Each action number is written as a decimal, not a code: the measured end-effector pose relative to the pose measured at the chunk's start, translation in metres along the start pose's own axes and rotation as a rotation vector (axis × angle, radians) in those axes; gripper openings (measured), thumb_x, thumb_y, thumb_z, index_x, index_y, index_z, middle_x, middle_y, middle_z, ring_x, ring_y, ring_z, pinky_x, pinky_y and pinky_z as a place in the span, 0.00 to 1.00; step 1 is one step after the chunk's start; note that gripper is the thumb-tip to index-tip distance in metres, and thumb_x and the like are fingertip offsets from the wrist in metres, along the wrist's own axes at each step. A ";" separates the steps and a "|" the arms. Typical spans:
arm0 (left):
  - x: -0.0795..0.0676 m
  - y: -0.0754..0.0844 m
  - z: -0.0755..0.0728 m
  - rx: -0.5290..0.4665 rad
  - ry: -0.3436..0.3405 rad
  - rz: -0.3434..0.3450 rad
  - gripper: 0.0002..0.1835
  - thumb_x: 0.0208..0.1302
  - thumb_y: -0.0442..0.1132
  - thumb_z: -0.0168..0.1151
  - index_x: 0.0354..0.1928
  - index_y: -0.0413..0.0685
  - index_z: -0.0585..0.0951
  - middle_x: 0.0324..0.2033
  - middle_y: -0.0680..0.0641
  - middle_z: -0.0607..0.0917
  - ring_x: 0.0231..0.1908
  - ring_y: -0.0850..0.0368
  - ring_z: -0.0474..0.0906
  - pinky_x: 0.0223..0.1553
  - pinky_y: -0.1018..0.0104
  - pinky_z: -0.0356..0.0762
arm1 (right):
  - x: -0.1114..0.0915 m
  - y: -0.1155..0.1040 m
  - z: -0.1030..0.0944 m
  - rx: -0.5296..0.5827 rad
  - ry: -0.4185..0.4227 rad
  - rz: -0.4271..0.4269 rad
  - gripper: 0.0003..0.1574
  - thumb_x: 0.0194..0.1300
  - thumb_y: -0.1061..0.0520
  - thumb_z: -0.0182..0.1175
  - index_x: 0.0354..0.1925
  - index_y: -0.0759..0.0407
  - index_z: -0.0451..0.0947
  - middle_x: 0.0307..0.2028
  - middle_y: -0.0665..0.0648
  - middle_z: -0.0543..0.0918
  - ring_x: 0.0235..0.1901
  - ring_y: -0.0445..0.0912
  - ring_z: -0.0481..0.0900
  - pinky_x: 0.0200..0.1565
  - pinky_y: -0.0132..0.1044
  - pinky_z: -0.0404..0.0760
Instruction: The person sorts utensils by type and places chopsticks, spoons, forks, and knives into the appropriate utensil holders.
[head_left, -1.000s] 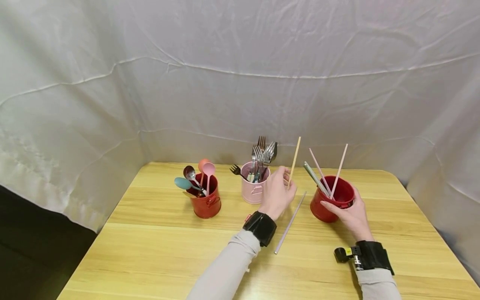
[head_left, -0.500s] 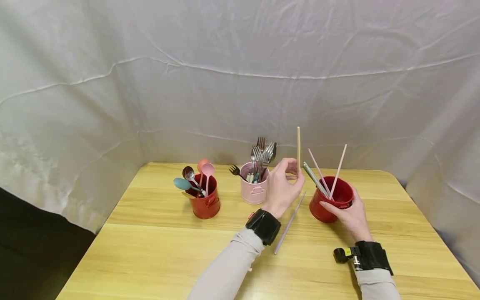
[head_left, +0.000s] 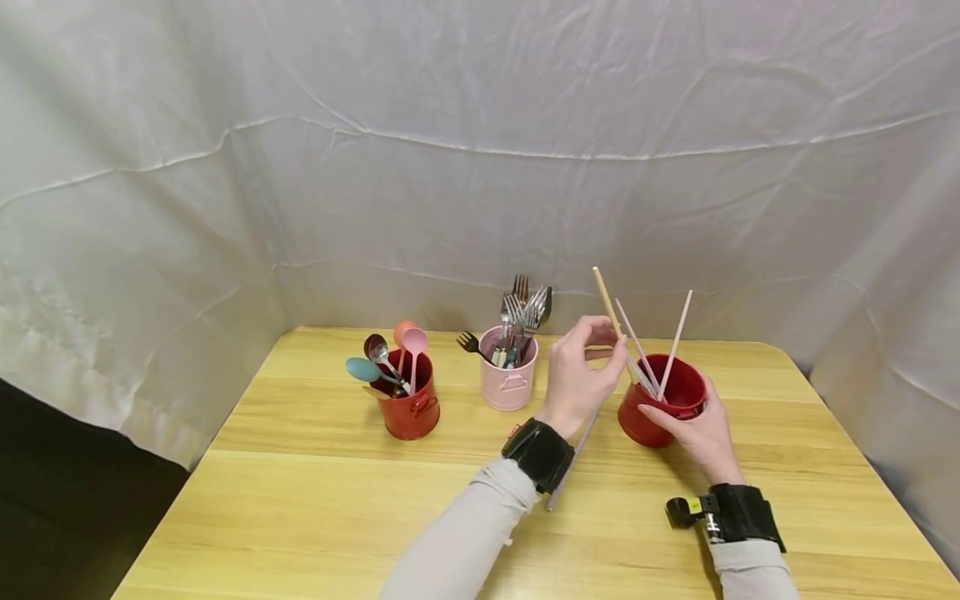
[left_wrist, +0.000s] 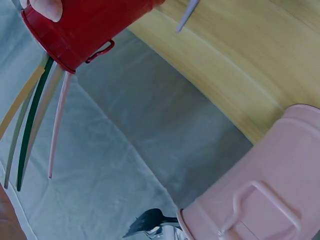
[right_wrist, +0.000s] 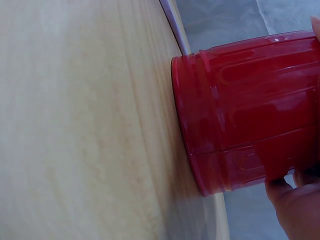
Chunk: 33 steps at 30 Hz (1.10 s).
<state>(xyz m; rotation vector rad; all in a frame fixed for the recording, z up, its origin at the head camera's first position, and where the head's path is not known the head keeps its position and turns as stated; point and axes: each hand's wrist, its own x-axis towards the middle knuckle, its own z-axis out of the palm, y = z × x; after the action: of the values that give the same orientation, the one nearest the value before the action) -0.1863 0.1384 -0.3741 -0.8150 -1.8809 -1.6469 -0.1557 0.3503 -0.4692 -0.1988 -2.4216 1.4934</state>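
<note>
My left hand (head_left: 583, 371) pinches a yellow chopstick (head_left: 607, 298) that slants down to the right, its lower end at the left rim of a red bucket (head_left: 643, 427). Around that bucket's side my right hand (head_left: 699, 432) curls, thumb toward the front near the rim. Two pink chopsticks (head_left: 677, 343) lean in the bucket. Green chopsticks (left_wrist: 33, 130) beside the yellow one show in the left wrist view; my left hand mostly hides them from the head view. Partly covered by the left hand and wrist, a purple chopstick (head_left: 574, 467) lies on the table.
A pink bucket (head_left: 506, 390) holding several forks (head_left: 517, 312) stands left of my left hand. Farther left is another red bucket (head_left: 412, 417) with several spoons (head_left: 415, 340). Grey cloth (head_left: 480, 208) hangs behind the wooden table (head_left: 315, 500).
My left hand has moved right with the yellow chopstick, from beside the pink bucket to the red bucket's rim. The chopstick's top now tilts left. The right hand stays on the bucket.
</note>
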 end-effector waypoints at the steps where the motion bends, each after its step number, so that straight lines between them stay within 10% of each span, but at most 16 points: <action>1: 0.000 0.001 0.001 -0.001 -0.001 0.003 0.10 0.65 0.29 0.64 0.46 0.37 0.78 0.39 0.38 0.89 0.40 0.48 0.89 0.44 0.78 0.83 | 0.000 0.000 0.000 0.000 0.000 0.000 0.58 0.56 0.54 0.76 0.76 0.55 0.55 0.69 0.61 0.70 0.62 0.48 0.67 0.51 0.18 0.68; 21: -0.003 0.006 0.024 0.009 -0.099 0.038 0.08 0.67 0.31 0.64 0.45 0.37 0.78 0.40 0.40 0.90 0.41 0.52 0.90 0.47 0.82 0.80 | 0.001 0.002 -0.002 -0.027 -0.018 -0.017 0.58 0.58 0.53 0.75 0.77 0.56 0.53 0.70 0.63 0.69 0.62 0.49 0.67 0.50 0.17 0.68; 33: -0.009 0.001 0.030 0.175 -0.186 -0.082 0.06 0.69 0.37 0.64 0.44 0.44 0.81 0.41 0.47 0.92 0.41 0.63 0.89 0.45 0.88 0.76 | 0.000 0.002 -0.001 -0.030 -0.010 -0.040 0.57 0.57 0.54 0.75 0.76 0.58 0.55 0.69 0.63 0.70 0.60 0.44 0.67 0.50 0.16 0.68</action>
<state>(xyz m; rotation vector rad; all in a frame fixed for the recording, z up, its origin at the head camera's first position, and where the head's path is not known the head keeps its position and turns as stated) -0.1794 0.1675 -0.3839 -0.8522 -2.1783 -1.4703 -0.1551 0.3519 -0.4703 -0.1488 -2.4430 1.4449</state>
